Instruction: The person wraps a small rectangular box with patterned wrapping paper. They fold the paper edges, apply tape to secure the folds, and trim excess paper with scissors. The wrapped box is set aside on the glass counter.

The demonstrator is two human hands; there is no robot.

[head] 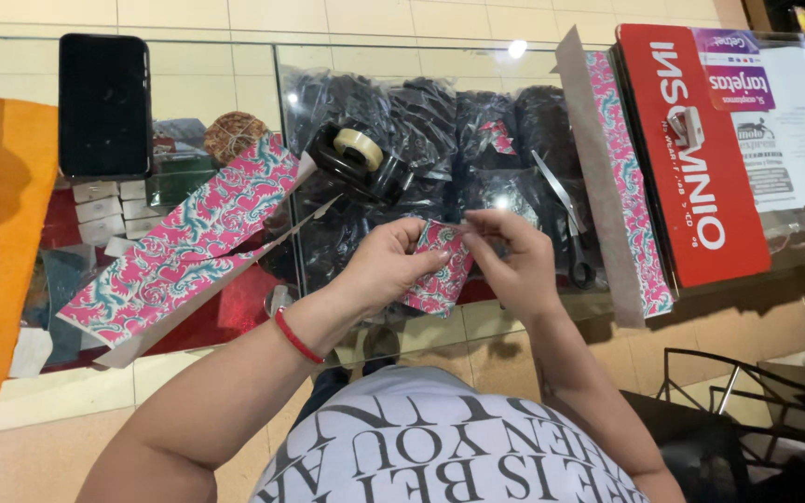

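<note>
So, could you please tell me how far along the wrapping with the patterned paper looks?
Done: pink patterned paper is folded around the small item. In hand: the left hand holds it while the right hand pinches its top edge. Left: loose strips lie on the glass counter, and the tape dispenser and scissors lie unused beyond.

A glass counter [235, 88] runs across the view, showing dark bagged goods [421, 121] beneath. Below it lies a beige tiled floor [39, 447], and a beige tiled wall [328, 19] rises behind. A lamp glare [517, 48] shines on the glass. A black metal frame [729, 391] stands lower right.
</note>
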